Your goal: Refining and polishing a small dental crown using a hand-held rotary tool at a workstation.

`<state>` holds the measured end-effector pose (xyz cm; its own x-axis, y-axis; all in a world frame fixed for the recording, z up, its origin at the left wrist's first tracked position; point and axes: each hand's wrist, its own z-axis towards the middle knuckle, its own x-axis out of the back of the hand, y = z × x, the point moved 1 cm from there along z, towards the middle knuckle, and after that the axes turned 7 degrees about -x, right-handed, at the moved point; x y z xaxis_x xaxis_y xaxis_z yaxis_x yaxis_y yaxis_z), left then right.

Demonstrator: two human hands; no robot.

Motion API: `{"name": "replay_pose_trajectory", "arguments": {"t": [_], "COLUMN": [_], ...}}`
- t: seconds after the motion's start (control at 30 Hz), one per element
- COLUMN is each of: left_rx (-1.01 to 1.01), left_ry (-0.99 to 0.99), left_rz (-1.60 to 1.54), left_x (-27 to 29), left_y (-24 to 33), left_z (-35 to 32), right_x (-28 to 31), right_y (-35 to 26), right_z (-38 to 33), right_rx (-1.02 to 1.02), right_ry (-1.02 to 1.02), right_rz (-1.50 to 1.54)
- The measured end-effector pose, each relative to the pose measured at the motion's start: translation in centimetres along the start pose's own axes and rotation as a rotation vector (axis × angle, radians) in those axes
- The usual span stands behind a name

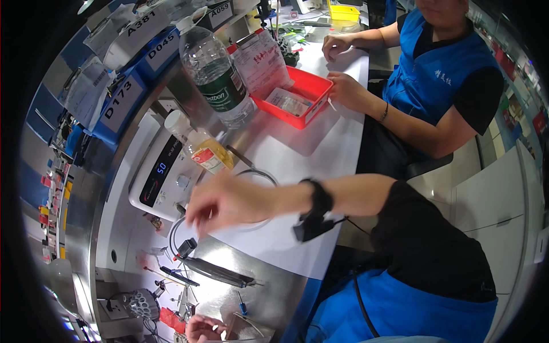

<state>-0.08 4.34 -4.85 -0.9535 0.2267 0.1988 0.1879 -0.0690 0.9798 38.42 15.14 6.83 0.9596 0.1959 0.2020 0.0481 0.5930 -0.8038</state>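
My right hand, a black band and small box on its wrist, hangs over the bench. Its fingers are loosely bent and apart, slightly blurred, with nothing seen in them. Beneath it lie a looped dark cable and a white control unit with a lit display. My left hand is at the lower edge with its fingers curled together; what they hold is hidden. Beside it are a grey metallic tray and a red piece. A slim dark pen-like tool and a small blue-handled tool lie between my hands.
Beyond my right hand stand a small bottle with yellowish contents and a large water bottle. A co-worker's hand touches a red bin holding bagged items. Blue labelled bins line the shelf; a lamp sits lower left.
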Motion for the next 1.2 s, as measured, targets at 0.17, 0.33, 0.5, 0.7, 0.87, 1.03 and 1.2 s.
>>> {"name": "replay_pose_trajectory", "arguments": {"t": [0.17, 0.33, 0.5, 0.7, 0.87, 1.03, 1.2], "left_rx": [0.007, 0.005, -0.003, 0.029, 0.044, 0.037, 0.077], "left_ry": [-0.023, -0.031, -0.025, 0.043, 0.137, 0.167, 0.181], "left_rz": [-0.034, -0.099, -0.163, -0.198, -0.202, -0.213, -0.234], "left_x": [-1.6, -2.8, -3.8, -2.8, -1.1, -0.7, -0.9], "left_y": [0.2, -0.5, -1.1, -0.9, 0.7, 1.8, 2.0], "left_z": [1.4, 3.2, 5.3, 4.0, 1.4, 1.0, 0.1], "right_x": [-13.4, -15.2, -14.7, -14.6, -14.4, -14.9, -14.8], "right_y": [2.6, 1.1, 0.7, 1.5, 1.4, 1.4, 1.5], "right_z": [-1.1, -2.9, -3.6, -3.4, -3.4, -3.8, -3.6], "right_rx": [0.108, 0.083, 0.032, 0.032, -0.063, -0.039, -0.073], "right_ry": [-0.243, -0.283, -0.269, -0.35, -0.418, -0.39, -0.379], "right_rz": [0.256, 0.145, 0.283, 0.219, 0.21, 0.221, 0.243]}}
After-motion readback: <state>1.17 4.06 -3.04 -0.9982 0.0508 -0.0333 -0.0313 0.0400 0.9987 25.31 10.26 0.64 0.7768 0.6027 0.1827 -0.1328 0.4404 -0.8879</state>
